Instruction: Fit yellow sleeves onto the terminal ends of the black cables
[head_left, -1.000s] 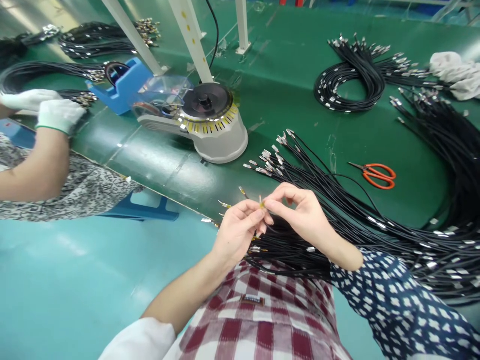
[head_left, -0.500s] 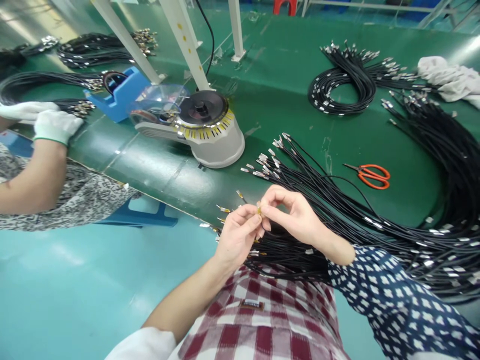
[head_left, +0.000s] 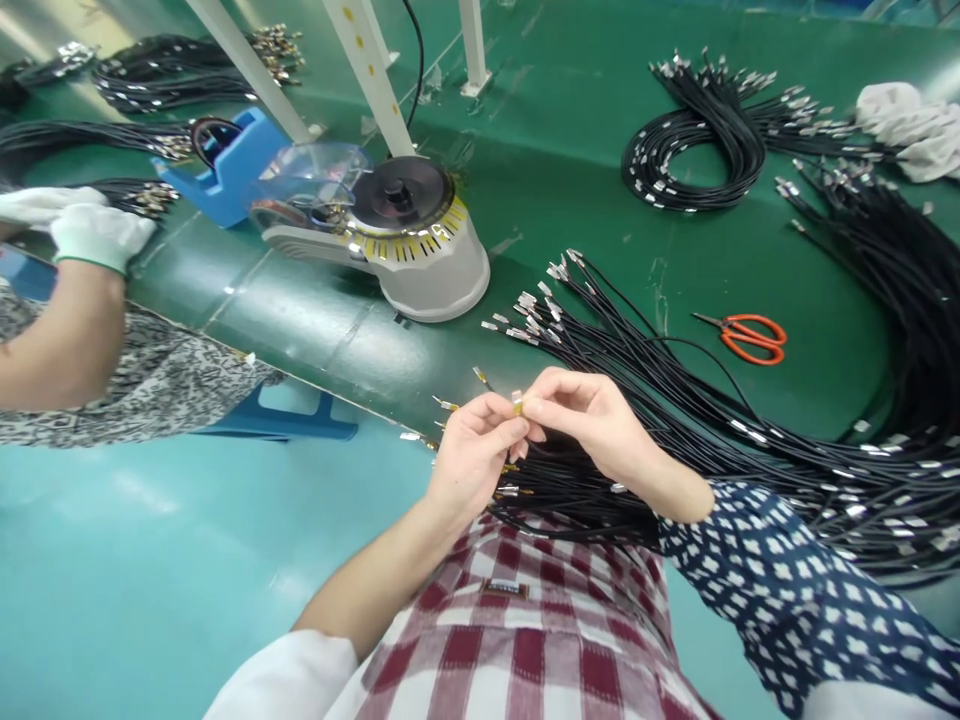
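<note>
My left hand (head_left: 476, 450) and my right hand (head_left: 589, 415) meet above the near end of a black cable bundle (head_left: 585, 500). Both pinch around one small cable end (head_left: 517, 402) with a silvery tip and a yellow piece on it. The cable behind that end is hidden by my fingers. Left of my fingers, a few other cable ends (head_left: 448, 405) with yellow pieces stick out over the table edge. More silver-tipped cables (head_left: 532, 322) fan out just beyond my hands.
A round tape dispenser (head_left: 431, 275) and a blue tape holder (head_left: 240, 165) stand at back left. Orange-handled scissors (head_left: 754, 338) lie right. Beyond them are a coiled bundle (head_left: 690, 170) and white cloth (head_left: 907, 125). A person's gloved hand (head_left: 97, 235) works at far left.
The cable end between my fingers now shows its silvery tip more clearly, as my fingers have shifted slightly around it. The whole view has tilted slightly downward.
</note>
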